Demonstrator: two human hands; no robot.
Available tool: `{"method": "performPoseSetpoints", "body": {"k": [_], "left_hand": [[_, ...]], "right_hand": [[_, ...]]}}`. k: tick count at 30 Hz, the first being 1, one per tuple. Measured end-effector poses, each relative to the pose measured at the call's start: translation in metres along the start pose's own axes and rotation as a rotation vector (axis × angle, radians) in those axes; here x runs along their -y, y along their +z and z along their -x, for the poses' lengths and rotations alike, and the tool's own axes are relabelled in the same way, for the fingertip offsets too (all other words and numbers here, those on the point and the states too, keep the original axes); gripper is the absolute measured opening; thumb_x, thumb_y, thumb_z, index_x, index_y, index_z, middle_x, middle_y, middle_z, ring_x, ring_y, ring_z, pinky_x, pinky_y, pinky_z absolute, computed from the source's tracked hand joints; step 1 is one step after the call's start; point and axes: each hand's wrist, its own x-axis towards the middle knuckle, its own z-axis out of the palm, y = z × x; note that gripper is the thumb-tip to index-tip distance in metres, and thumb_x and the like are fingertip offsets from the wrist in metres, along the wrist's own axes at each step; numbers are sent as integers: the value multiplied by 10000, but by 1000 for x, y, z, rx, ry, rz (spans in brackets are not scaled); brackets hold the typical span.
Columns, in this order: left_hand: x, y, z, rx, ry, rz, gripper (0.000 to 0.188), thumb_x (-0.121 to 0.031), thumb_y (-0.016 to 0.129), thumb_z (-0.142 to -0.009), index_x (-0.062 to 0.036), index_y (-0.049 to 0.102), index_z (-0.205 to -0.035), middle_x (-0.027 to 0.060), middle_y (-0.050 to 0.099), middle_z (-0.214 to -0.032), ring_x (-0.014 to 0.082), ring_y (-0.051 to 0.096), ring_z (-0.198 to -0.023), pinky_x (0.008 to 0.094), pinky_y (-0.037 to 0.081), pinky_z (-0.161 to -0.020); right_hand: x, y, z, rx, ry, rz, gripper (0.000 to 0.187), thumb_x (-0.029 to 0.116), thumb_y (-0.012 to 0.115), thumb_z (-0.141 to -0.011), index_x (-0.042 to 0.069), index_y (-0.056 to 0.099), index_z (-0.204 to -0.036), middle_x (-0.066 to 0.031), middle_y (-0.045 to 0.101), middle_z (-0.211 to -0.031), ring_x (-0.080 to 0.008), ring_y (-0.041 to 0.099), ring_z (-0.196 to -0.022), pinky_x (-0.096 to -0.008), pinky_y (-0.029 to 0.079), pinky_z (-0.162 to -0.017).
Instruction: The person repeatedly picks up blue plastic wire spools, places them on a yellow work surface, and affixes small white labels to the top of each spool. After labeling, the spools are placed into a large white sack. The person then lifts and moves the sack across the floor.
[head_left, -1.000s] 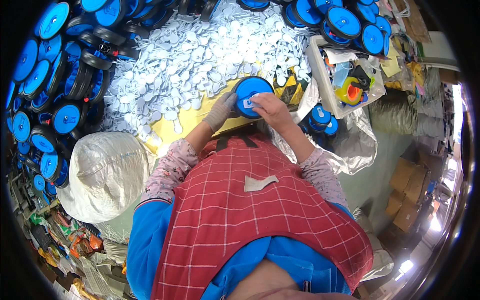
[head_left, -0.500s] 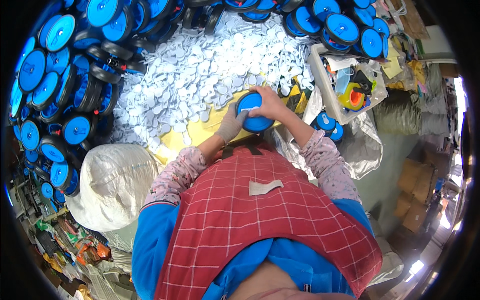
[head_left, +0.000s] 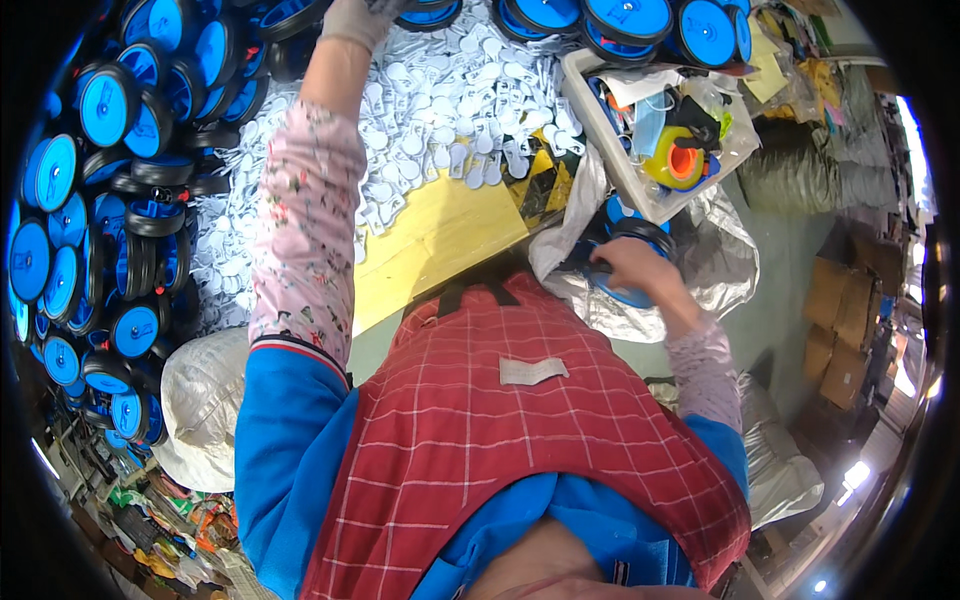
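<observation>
Half a second ago both hands met around one blue wheel in front of the apron; now they are well apart, and the yellow surface (head_left: 445, 235) where they met shows bare; the gloved left hand (head_left: 358, 20) is at the top edge of the view, beyond the heap of pale tags (head_left: 410, 140) and near black-tyred wheels, its fingers cut off by the frame, so I cannot tell whether they grip anything; the bare right hand (head_left: 640, 268) is down at the silvery bag (head_left: 735, 262) on the right, its fingers bent over a blue wheel (head_left: 627, 295), though I cannot tell whether they are closed on it; that wheel lies inside the bag, below the plastic bin (head_left: 605, 140), its bright blue face partly hidden by the hand; just above it another wheel (head_left: 642, 232) shows its dark, rounded tyre.
</observation>
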Motion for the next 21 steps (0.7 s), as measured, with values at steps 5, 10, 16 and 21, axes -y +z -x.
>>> {"method": "performPoseSetpoints", "body": {"k": [5, 10, 16, 21], "left_hand": [[20, 24, 41, -4, 434, -1530, 380, -241, 590, -969, 46, 505, -1202, 212, 630, -1149, 336, 606, -1141, 430, 512, -973], [59, 40, 218, -57, 301, -1513, 193, -177, 540, -964, -23, 531, -1079, 73, 609, -928, 236, 623, -852, 385, 525, -728], [128, -8, 333, -259, -305, -720, 575, -459, 565, -957, -54, 488, -1357, 111, 607, -1175, 207, 594, -1052, 350, 510, -912], [153, -39, 347, -319, -5, -1137, 505, -357, 581, -964, 12, 513, -1303, 177, 607, -1175, 228, 568, -1060, 327, 439, -957]], "right_hand": [[-8, 57, -54, 124, 270, 213, 333, 143, 754, -686, 165, 735, -1018, -108, 713, -988, -312, 674, -949, -435, 542, -782], [26, 7, -83, -297, 199, -106, 237, 280, 722, -783, 60, 683, -863, -145, 693, -950, -371, 657, -917, -461, 529, -764], [38, 35, -197, -946, 139, -204, 218, 150, 649, -851, 78, 535, -1023, -165, 617, -965, -392, 576, -951, -479, 507, -784], [73, 42, -168, -822, 143, -740, 280, 137, 607, -845, 65, 594, -1115, -159, 665, -861, -317, 658, -786, -430, 507, -730]]}}
